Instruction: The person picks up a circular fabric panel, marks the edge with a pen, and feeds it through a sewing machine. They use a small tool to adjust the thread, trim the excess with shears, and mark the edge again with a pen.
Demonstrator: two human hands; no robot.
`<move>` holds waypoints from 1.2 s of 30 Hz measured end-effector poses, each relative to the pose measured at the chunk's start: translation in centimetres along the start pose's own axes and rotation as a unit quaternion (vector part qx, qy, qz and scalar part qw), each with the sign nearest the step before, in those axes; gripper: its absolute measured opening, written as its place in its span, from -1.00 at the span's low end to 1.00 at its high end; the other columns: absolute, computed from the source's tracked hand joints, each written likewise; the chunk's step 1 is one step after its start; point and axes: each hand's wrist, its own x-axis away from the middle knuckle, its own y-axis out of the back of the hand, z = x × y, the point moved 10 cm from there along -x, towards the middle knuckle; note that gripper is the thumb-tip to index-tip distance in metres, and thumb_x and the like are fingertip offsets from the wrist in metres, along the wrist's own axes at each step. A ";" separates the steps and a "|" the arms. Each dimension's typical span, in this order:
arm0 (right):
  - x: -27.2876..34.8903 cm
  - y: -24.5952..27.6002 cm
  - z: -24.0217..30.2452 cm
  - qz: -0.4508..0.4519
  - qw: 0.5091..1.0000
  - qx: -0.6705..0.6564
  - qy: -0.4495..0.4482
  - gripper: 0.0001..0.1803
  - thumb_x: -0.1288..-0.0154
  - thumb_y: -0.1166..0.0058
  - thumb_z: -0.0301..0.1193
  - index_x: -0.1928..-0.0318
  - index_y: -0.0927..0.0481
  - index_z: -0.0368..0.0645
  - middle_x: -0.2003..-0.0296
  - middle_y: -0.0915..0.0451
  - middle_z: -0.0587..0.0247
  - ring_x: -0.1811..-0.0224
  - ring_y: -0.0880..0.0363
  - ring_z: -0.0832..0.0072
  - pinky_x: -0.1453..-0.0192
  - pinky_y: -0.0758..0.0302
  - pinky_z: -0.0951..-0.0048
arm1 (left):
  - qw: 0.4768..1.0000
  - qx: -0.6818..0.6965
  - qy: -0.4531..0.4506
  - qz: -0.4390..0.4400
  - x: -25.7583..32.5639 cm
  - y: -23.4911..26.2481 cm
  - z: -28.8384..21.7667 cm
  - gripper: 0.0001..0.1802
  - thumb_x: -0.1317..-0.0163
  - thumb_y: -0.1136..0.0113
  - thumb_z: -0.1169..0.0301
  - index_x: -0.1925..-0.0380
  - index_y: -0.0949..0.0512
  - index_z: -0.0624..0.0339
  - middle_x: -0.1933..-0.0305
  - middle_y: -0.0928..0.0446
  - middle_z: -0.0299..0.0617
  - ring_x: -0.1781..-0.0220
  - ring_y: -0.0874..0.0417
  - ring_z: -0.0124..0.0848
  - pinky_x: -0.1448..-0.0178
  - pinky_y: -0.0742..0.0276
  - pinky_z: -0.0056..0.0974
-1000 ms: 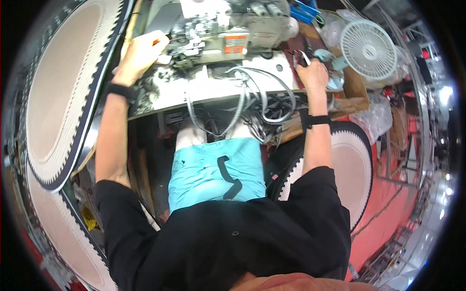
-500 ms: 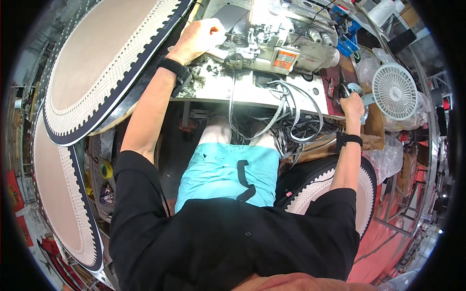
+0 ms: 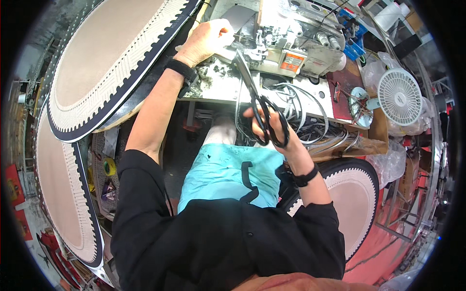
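Scissors (image 3: 262, 109), one black pair, gripped in right hand (image 3: 272, 127); left hand (image 3: 208, 40) pressing on sewing machine (image 3: 286, 36) bed (two hands).

Three oval rugs (image 3: 104, 53), one fan (image 3: 399, 96), one scissors (image 3: 259, 102)

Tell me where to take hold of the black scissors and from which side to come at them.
Take the scissors by the black handle loops, coming from the near, lap side. The right hand already has its fingers through those loops, which face the person, while the long blades point up toward the sewing machine. The left hand rests by the machine, clear of the blades.
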 end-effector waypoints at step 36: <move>-1.1 8.2 4.3 -0.240 0.959 0.136 0.066 -0.69 -0.32 0.05 -0.30 0.15 -0.50 -0.34 0.50 -0.55 0.12 0.59 -0.53 0.59 0.62 -0.41 0.61 | 0.993 -0.103 -0.033 0.038 -2.2 -3.1 -0.6 -0.73 -0.08 -0.15 0.22 0.52 -0.55 0.24 0.52 -0.52 -0.04 0.39 -0.53 -0.15 0.23 -0.43 -0.16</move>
